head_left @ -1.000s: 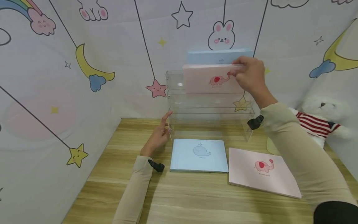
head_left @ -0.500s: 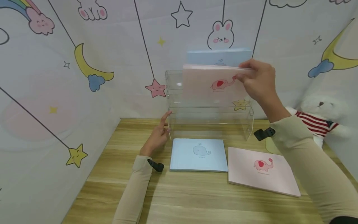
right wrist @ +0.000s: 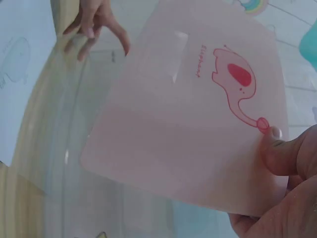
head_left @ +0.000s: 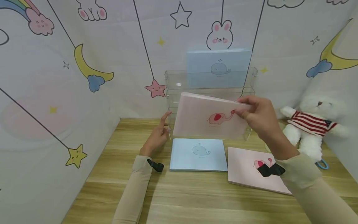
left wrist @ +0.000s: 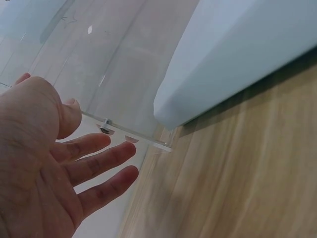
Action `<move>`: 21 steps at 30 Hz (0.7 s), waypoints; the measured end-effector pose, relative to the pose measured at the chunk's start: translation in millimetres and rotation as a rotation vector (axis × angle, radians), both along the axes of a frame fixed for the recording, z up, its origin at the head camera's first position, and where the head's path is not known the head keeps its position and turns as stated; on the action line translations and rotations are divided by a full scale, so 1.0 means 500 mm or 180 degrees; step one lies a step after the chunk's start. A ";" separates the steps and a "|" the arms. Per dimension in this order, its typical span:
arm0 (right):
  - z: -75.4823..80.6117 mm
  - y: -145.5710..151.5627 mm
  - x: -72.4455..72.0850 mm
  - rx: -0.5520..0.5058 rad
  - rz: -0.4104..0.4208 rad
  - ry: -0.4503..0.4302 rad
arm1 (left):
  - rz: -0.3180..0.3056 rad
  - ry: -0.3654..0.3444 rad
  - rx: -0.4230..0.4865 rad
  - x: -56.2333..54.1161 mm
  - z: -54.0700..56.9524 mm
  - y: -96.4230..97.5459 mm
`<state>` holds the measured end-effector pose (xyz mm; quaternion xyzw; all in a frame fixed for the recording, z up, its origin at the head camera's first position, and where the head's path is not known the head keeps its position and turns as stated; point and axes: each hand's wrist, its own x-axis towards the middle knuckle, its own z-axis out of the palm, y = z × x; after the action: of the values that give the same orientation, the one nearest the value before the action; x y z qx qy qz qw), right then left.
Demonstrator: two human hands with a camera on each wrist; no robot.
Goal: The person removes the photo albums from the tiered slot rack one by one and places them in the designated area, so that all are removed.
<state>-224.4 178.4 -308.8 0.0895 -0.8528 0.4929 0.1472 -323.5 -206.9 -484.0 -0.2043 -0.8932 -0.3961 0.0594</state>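
A pink notebook (head_left: 212, 116) with an elephant on its cover hangs slightly tilted before the clear acrylic rack (head_left: 174, 81). My right hand (head_left: 260, 116) pinches it at the upper right edge, thumb on the cover (right wrist: 277, 148). A blue whale notebook (head_left: 219, 68) stands on the rack's top tier. On the table lie another blue whale notebook (head_left: 198, 155) and a pink elephant notebook (head_left: 246, 171), the latter partly hidden by my right wrist. At the rack's left side my left hand (head_left: 156, 137) touches the panel edge, its lower fingers (left wrist: 106, 191) extended and apart.
A white teddy bear (head_left: 313, 124) in a striped shirt sits at the right, with a blue ring (head_left: 321, 164) beside its foot. Behind the rack hangs a printed cloth backdrop (head_left: 126, 46). The wooden table (head_left: 195, 199) extends toward me.
My right hand has lifted the pink notebook off the rack's upper part and brought it down and forward, uncovering the blue notebook behind. My left hand stays at the rack's side.
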 end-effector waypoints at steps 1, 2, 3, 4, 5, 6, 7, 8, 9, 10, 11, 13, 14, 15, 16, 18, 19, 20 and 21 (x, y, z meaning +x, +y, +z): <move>-0.009 0.000 0.005 -0.0038 0.0046 -0.0091 | -0.0004 -0.0007 0.0006 -0.001 -0.001 0.000; -0.017 0.000 0.010 -0.0063 0.0090 -0.0185 | -0.0011 -0.0009 0.0006 -0.001 -0.002 0.000; -0.025 -0.001 0.015 -0.0088 0.0123 -0.0260 | -0.0016 -0.0015 0.0002 -0.002 -0.002 -0.001; -0.034 -0.001 0.019 -0.0116 0.0157 -0.0348 | -0.0028 -0.0022 0.0004 -0.002 -0.003 -0.001; -0.041 -0.001 0.023 -0.0138 0.0189 -0.0445 | -0.0045 -0.0023 0.0010 -0.002 -0.004 -0.001; -0.048 -0.002 0.028 -0.0165 0.0221 -0.0527 | -0.0054 -0.0026 0.0013 -0.002 -0.004 -0.001; -0.055 -0.002 0.033 -0.0193 0.0265 -0.0604 | -0.0065 -0.0024 0.0018 -0.002 -0.004 -0.001; -0.061 -0.003 0.037 -0.0230 0.0292 -0.0697 | -0.0071 -0.0016 0.0020 -0.002 -0.005 0.000; -0.068 -0.005 0.042 -0.0262 0.0319 -0.0791 | -0.0076 -0.0013 0.0019 -0.002 -0.005 0.000; -0.075 -0.006 0.046 -0.0305 0.0362 -0.0866 | -0.0079 -0.0007 0.0020 -0.002 -0.005 0.000; -0.082 -0.008 0.050 -0.0354 0.0405 -0.0912 | -0.0081 -0.0001 0.0026 -0.002 -0.005 0.000; -0.095 -0.012 0.058 -0.0459 0.0504 -0.0986 | -0.0083 0.0021 0.0044 -0.003 -0.005 0.000; -0.101 -0.015 0.062 -0.0515 0.0555 -0.1010 | -0.0088 0.0033 0.0060 -0.003 -0.005 0.000; -0.107 -0.018 0.066 -0.0565 0.0612 -0.1031 | -0.0090 0.0051 0.0057 -0.003 -0.005 0.000; -0.113 -0.021 0.069 -0.0613 0.0673 -0.1040 | -0.0092 0.0070 0.0068 -0.003 -0.005 0.000; -0.126 -0.027 0.075 -0.0664 0.0767 -0.1123 | -0.0102 0.0093 0.0081 -0.003 -0.004 0.000; -0.132 -0.030 0.079 -0.0682 0.0807 -0.1167 | -0.0114 0.0104 0.0079 -0.002 -0.004 0.000; -0.138 -0.033 0.082 -0.0684 0.0844 -0.1215 | -0.0116 0.0106 0.0071 -0.002 -0.004 0.000; -0.144 -0.035 0.085 -0.0684 0.0876 -0.1281 | -0.0118 0.0102 0.0066 -0.001 -0.003 0.000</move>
<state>-182.1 160.8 -381.0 0.0886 -0.7875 0.6039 -0.0851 -324.0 -206.9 -485.5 -0.2265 -0.8840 -0.4031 0.0685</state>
